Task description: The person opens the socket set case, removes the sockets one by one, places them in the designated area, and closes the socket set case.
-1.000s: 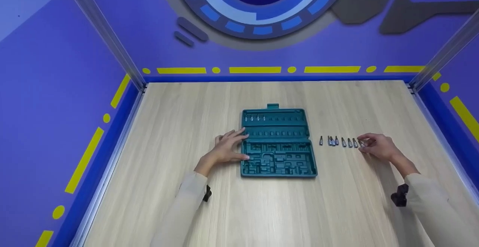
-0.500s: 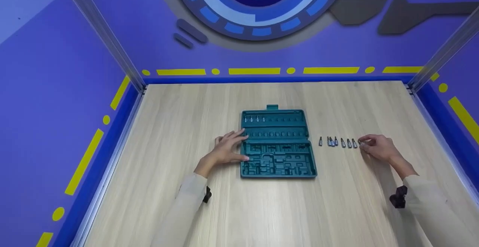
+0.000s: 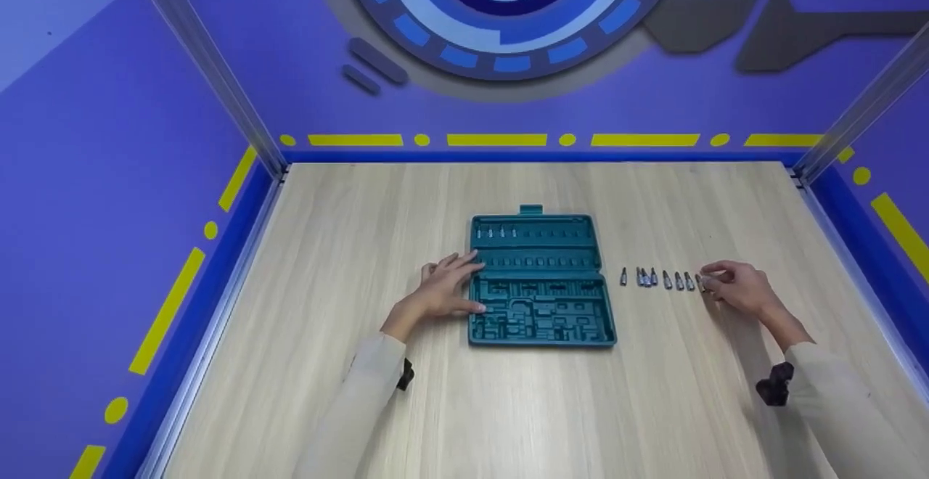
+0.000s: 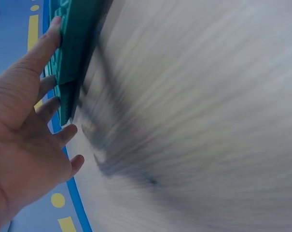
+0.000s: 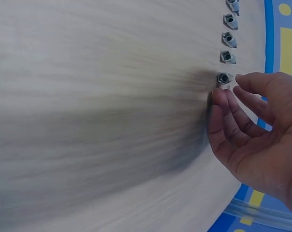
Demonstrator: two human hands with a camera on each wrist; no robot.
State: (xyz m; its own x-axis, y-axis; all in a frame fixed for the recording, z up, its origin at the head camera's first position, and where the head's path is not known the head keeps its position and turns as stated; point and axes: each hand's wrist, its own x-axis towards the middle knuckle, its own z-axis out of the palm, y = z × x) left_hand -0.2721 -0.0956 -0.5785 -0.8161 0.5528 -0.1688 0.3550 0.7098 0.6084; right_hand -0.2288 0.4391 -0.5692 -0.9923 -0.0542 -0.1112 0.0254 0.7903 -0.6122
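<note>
1. Metal bit socket (image 5: 224, 78): lies on the table at the right end of a row, just beside the right hand's fingertips. Square-hole end faces the person.
2. Right hand (image 3: 742, 288): fingers bent, index tip and thumb a little apart around that socket. Cannot tell whether it has a pinch on it.
3. Rest of the socket row (image 3: 668, 280): seven more, right of the case. One alone nearest the case, then a tight cluster of three, then three spaced out.
4. Green plastic case (image 3: 541, 342): open and flat, moulded recesses in the near half, latch tab (image 3: 531, 210) on the far edge.
5. Four small metal pieces (image 3: 502, 231) sit in the far row's left-hand slots.
6. Left hand (image 3: 438, 292): digits spread, thumb and two fingertips on the case's left edge.
7. Wood-grain table (image 3: 348, 225) under everything; blue-purple back wall (image 3: 239, 65) with yellow dashes behind.
8. Pale sleeves (image 3: 355, 399), black device (image 3: 775, 385) at right wrist.
</note>
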